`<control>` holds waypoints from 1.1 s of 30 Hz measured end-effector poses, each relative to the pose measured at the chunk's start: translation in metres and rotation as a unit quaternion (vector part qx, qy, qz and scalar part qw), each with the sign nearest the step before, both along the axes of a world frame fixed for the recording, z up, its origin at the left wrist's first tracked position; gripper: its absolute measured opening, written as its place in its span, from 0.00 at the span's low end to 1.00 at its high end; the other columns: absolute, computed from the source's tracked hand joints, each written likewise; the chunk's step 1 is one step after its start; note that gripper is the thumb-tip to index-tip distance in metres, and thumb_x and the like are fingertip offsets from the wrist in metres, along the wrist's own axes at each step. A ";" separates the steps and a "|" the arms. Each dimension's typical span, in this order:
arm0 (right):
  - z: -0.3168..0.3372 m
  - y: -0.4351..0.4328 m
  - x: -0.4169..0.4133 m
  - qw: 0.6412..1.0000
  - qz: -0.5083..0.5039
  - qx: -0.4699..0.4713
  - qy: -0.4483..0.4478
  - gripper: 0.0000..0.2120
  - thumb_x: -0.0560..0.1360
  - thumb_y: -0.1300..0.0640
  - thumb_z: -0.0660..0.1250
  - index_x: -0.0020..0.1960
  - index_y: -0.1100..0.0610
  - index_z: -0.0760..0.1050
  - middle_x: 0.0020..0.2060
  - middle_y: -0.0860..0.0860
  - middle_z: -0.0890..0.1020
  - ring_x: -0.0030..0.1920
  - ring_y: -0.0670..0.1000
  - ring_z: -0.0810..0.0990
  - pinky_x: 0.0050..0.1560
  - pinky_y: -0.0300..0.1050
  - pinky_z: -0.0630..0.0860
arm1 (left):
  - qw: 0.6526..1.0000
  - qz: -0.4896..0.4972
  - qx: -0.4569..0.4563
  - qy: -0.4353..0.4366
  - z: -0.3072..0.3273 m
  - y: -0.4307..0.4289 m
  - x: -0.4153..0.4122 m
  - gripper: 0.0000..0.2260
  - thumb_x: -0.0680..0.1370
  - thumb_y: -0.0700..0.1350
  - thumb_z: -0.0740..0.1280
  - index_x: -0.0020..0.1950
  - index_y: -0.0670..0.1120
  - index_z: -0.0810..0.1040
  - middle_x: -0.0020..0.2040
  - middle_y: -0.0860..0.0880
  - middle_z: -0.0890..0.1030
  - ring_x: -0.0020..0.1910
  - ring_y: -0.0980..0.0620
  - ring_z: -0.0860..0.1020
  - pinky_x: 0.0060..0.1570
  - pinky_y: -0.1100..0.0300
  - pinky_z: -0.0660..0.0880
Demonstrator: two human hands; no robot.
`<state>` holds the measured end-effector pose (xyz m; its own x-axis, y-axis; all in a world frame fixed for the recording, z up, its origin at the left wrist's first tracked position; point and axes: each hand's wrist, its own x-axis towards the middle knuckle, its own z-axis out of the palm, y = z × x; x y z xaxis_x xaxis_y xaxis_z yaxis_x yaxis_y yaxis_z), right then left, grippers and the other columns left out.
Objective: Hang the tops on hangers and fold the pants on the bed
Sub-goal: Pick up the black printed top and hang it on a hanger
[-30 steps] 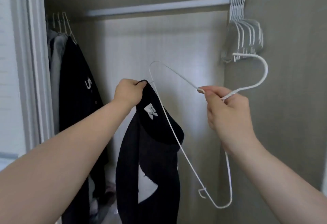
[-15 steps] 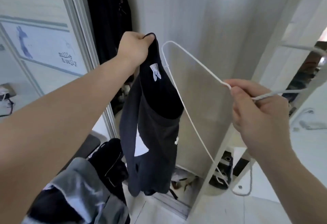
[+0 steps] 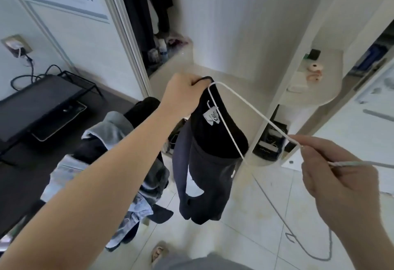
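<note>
Left hand (image 3: pixel 183 95): grips the collar of the black fabric top (image 3: pixel 204 152), which hangs in mid-air above the floor.
Right hand (image 3: pixel 332 167): pinches the neck of the thin white wire hanger (image 3: pixel 255 112).
Relation: the hanger's far-left shoulder tip is at the collar; its long axis slants near-right.

The hook of the thin white wire hanger (image 3: pixel 254 111) is only a blurry streak past the right hand (image 3: pixel 339 182), and it runs off the right edge. The left hand (image 3: pixel 183 97) has its fingertips tucked out of sight at the collar of the black top (image 3: pixel 204 163). The small white label (image 3: pixel 211 117) inside is too tiny to read. The heap of grey and blue clothes (image 3: pixel 106 129) lies partly behind the left arm (image 3: pixel 96 184). Dark hanging clothes (image 3: pixel 149 3) are cut off at the top.
</note>
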<state>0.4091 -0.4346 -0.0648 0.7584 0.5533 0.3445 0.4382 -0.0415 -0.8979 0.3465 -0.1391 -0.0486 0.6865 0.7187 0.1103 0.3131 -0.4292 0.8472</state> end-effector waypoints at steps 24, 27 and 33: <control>-0.030 0.009 -0.017 0.995 0.017 0.031 0.095 0.10 0.77 0.55 0.63 0.44 0.46 0.82 0.24 0.39 0.74 0.25 0.41 0.71 0.28 0.29 0.65 | 0.940 -0.278 0.184 0.075 0.009 -0.121 -0.031 0.09 0.81 0.49 0.67 0.56 0.54 0.85 0.46 0.54 0.80 0.49 0.54 0.77 0.53 0.52 0.75; -0.028 0.002 -0.010 0.988 0.020 0.055 0.141 0.07 0.75 0.54 0.65 0.42 0.51 0.82 0.21 0.44 0.69 0.22 0.44 0.64 0.24 0.36 0.61 | 0.916 -0.302 0.249 0.083 0.006 -0.108 -0.041 0.13 0.79 0.57 0.67 0.64 0.59 0.81 0.54 0.58 0.74 0.59 0.57 0.68 0.65 0.55 0.64; -0.005 0.001 0.008 0.985 0.077 0.077 0.136 0.15 0.75 0.50 0.63 0.38 0.61 0.75 0.20 0.47 0.65 0.20 0.45 0.60 0.24 0.33 0.58 | 0.880 -0.318 0.341 0.092 0.017 -0.091 -0.042 0.13 0.84 0.51 0.62 0.65 0.55 0.80 0.49 0.59 0.75 0.53 0.53 0.74 0.59 0.55 0.69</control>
